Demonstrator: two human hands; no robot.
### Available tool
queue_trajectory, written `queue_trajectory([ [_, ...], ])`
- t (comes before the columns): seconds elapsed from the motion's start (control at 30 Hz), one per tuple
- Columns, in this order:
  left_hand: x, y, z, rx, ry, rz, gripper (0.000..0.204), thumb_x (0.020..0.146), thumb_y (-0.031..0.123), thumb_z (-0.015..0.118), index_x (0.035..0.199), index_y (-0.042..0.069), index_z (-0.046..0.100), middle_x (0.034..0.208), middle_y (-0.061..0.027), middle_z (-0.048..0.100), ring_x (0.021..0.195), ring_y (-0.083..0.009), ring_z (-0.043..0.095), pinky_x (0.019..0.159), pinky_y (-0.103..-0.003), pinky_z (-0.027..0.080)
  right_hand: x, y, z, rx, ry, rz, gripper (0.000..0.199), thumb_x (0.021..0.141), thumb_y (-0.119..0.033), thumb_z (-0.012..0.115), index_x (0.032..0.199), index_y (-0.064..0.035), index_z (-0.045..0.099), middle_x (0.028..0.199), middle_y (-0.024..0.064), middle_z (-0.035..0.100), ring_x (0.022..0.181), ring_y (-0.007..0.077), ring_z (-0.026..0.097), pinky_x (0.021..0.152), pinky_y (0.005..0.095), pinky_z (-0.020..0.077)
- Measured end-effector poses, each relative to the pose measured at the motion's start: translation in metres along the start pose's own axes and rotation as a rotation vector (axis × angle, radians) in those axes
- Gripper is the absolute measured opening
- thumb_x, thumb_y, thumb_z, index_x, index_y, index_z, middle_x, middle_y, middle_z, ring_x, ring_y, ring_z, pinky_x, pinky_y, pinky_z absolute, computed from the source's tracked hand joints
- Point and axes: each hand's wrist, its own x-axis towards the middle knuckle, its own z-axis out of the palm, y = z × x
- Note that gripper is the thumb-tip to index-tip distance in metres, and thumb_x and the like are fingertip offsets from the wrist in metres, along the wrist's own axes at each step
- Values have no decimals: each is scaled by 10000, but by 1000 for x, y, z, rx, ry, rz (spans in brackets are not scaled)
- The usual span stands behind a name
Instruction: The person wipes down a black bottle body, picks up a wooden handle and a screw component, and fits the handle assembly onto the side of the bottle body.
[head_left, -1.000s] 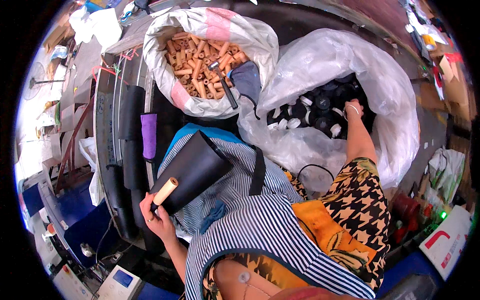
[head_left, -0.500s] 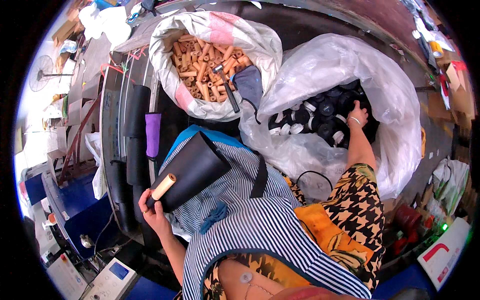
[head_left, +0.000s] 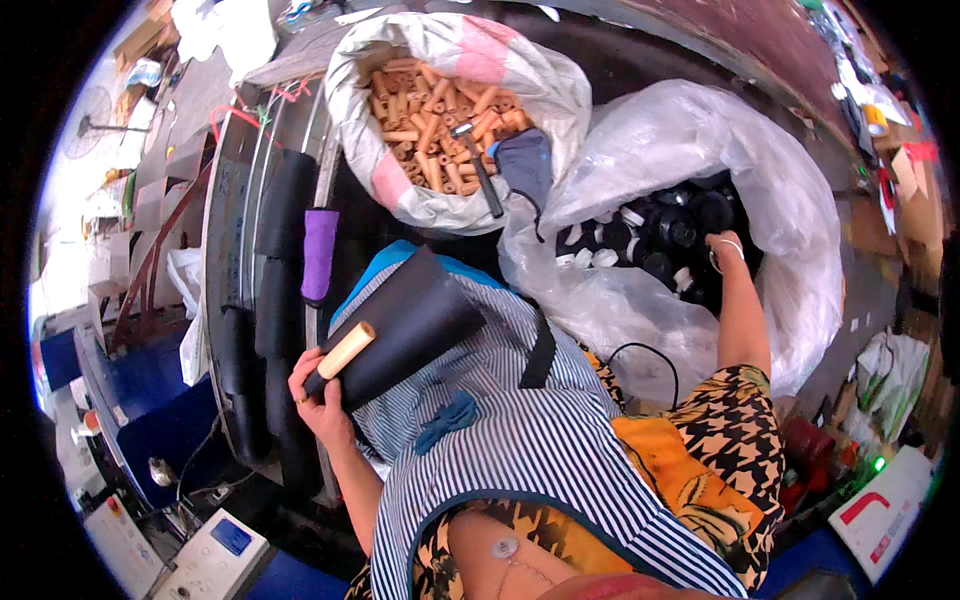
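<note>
The left hand [head_left: 318, 400] gripped a black roll [head_left: 405, 325] on a tan core [head_left: 346, 350], long axis rising rightward across the lap. The right hand [head_left: 722, 252] reached among black spools [head_left: 660, 235] in the clear bag [head_left: 690, 130]; its finger closure could not be told.

Bright daylight, strong fisheye edge distortion

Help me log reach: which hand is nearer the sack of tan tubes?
Left, though neither is close. The left hand holds a black roll on the lap, below the sack of tan tubes. The right hand is off to its right, down inside the clear bag of black parts.
</note>
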Motion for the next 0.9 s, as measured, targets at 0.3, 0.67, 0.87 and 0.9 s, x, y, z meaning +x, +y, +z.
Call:
queue_trajectory([
  [0.3,-2,-23,-6,-64,11,110,332,848,20,632,1159,9,519,1153,-133,584,1056,-227,561,991,-352,411,2,-12,9,-51,-436,-214,508,762,-267,711,1226,-78,625,1019,150,664,910,285,612,819,376,465],
  [0.67,-10,7,0,-463,194,-180,293,940,78,602,1204,37,485,996,-63,591,921,-149,562,898,-287,452,-177,-334,-25,747,-544,-981,449,941,-279,577,1346,-88,547,1156,115,620,1075,237,553,941,348,416],
  [0.87,-9,34,-11,-502,252,-144,297,949,133,613,1200,43,482,984,-59,587,935,-149,552,905,-292,447,-291,-393,-46,961,-320,-1083,487,939,-245,473,1369,-22,517,1037,124,527,975,246,504,920,312,372],
  [0.9,-9,36,-14,-502,253,-141,301,949,142,616,1199,41,482,983,-61,587,936,-151,552,906,-295,446,-296,-391,-46,1008,-322,-1093,503,935,-261,472,1369,-10,513,1041,125,524,973,242,502,917,309,370],
])
